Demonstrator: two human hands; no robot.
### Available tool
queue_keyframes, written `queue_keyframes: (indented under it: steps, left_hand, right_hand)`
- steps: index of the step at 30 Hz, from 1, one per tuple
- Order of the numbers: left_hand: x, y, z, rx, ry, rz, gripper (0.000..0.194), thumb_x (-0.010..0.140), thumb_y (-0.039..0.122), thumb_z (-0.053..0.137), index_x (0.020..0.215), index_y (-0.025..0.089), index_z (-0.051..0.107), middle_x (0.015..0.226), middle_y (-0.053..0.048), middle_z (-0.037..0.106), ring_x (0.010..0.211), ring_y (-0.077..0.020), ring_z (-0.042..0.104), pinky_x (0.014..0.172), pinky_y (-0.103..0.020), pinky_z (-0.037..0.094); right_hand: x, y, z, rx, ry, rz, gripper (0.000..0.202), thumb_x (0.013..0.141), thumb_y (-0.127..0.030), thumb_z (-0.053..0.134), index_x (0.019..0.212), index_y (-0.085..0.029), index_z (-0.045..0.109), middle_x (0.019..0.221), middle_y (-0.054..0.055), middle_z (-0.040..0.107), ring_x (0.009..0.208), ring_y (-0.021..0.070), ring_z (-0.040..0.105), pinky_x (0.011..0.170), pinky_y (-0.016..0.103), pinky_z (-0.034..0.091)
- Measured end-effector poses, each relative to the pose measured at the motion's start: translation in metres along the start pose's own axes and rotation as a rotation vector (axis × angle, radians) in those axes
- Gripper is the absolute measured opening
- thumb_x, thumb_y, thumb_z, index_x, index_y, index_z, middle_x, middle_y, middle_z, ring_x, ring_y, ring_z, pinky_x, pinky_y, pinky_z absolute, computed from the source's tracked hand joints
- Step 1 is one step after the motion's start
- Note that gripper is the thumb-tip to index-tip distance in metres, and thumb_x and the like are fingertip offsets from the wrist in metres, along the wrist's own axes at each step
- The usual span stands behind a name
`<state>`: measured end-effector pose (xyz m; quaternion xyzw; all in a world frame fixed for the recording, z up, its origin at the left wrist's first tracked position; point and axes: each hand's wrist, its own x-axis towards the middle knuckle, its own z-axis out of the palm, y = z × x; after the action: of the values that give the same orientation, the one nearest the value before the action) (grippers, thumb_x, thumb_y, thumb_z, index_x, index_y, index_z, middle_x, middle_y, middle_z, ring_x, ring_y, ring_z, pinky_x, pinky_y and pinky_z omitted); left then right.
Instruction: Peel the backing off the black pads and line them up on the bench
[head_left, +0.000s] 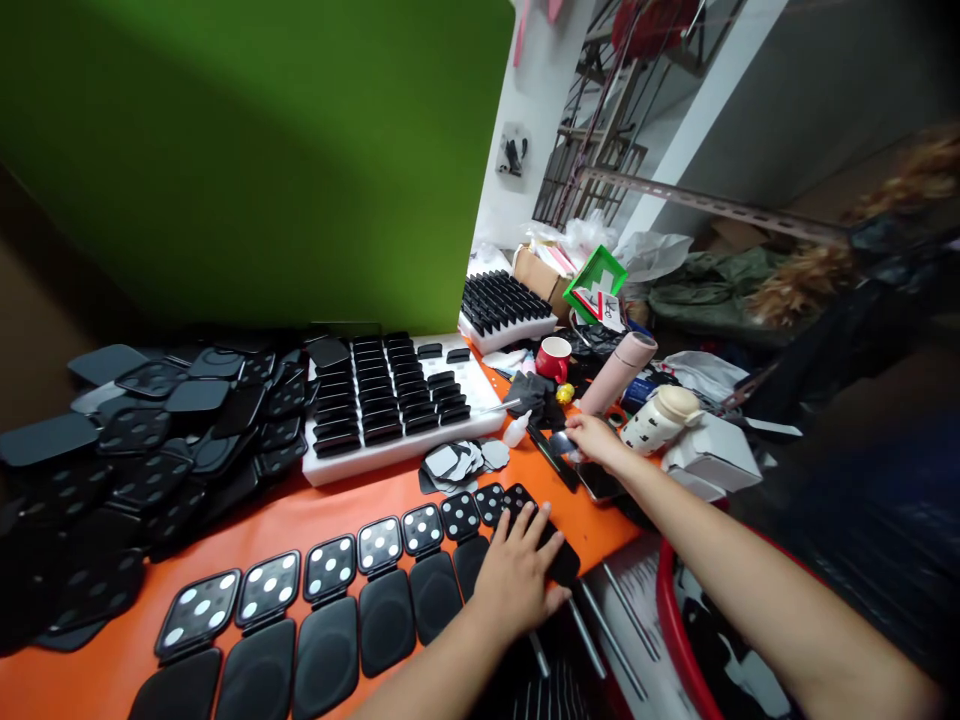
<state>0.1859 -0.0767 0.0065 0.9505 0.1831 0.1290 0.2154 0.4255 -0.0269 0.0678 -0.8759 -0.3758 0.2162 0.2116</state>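
On the orange table (300, 515), a row of opened black cases (326, 650) runs from the lower left to the centre, their upper halves showing pale dots. My left hand (519, 570) lies spread over the cases at the right end of the row, fingers apart. Farther right, my right hand (592, 438) has its fingers closed at a small greyish item (561, 443), too small to name. Beneath and beside it are a dark phone-like slab (600, 484) and a long black object (553, 460). Grey-white rounded pieces (465, 462) are piled behind the row.
Black cases are heaped (187, 430) at the left. A white foam tray (405, 440) holds upright black cases. At the right are a red mug (553, 358), a pink bottle (619, 372), a cream bottle (660, 420), a white box (712, 455) and a red-rimmed bin (675, 620).
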Motion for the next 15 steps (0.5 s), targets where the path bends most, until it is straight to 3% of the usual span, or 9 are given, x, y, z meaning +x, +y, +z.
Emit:
queue_keyframes:
  steps: [4, 8, 12, 15]
  left_hand:
    - [-0.001, 0.001, 0.001, 0.007, 0.021, -0.013, 0.053, 0.082, 0.053, 0.037, 0.129, 0.029, 0.040, 0.139, -0.006, 0.035, 0.127, -0.0264, 0.028, 0.104, -0.049, 0.017]
    - [-0.002, -0.001, 0.001, 0.015, 0.011, 0.009, 0.055, 0.082, 0.054, 0.038, 0.130, 0.028, 0.038, 0.140, -0.005, 0.035, 0.129, -0.0260, 0.026, 0.105, -0.047, 0.017]
    - [-0.002, 0.002, -0.003, 0.021, 0.046, 0.008, 0.054, 0.080, 0.052, 0.043, 0.127, 0.026, 0.040, 0.139, -0.005, 0.035, 0.127, -0.0269, 0.027, 0.104, -0.045, 0.021]
    - [-0.002, 0.006, -0.007, 0.024, 0.082, -0.036, 0.042, 0.080, 0.047, 0.047, 0.114, 0.022, 0.051, 0.123, -0.008, 0.048, 0.115, -0.0275, 0.040, 0.098, -0.043, 0.030]
  right_hand:
    - [0.003, 0.015, 0.003, 0.188, 0.028, 0.116, 0.027, 0.087, -0.029, 0.049, 0.110, -0.015, 0.051, 0.105, 0.007, 0.056, 0.085, 0.0166, 0.058, 0.071, 0.035, 0.050]
    - [0.001, 0.018, 0.004, 0.302, 0.036, 0.093, 0.027, 0.087, -0.029, 0.050, 0.109, -0.015, 0.052, 0.105, 0.006, 0.056, 0.085, 0.0162, 0.058, 0.071, 0.034, 0.051]
    - [-0.032, 0.018, 0.020, 0.260, -0.076, -0.013, 0.022, 0.088, -0.025, 0.048, 0.104, -0.013, 0.055, 0.093, 0.006, 0.061, 0.078, 0.0149, 0.060, 0.069, 0.031, 0.050]
    - [-0.072, 0.020, 0.038, 0.143, -0.173, -0.171, 0.019, 0.081, -0.021, 0.052, 0.098, -0.017, 0.062, 0.095, 0.006, 0.064, 0.091, 0.0177, 0.059, 0.084, 0.030, 0.042]
